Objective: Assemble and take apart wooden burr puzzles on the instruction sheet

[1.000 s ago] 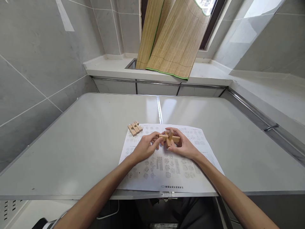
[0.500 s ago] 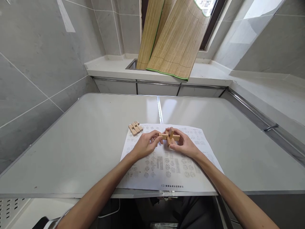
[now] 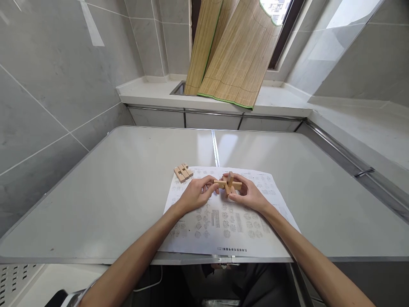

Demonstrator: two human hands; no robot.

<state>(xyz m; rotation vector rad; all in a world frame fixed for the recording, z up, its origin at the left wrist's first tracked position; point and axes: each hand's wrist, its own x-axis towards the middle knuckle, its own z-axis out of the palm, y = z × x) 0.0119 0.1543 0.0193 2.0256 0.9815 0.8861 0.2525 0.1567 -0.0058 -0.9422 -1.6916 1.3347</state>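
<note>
Wooden block assembly: between both hands, over the printed sheet on the desk.
Left hand: fingers pinch the left-pointing bar.
Right hand: fingers grip the assembly's right side.
Bar work: apparently mid-adjustment; next calls for a steady right hand, careful left.
Sheet heading: upside-down Chinese characters, ending "(二)"; I can't read the smaller print.
</note>
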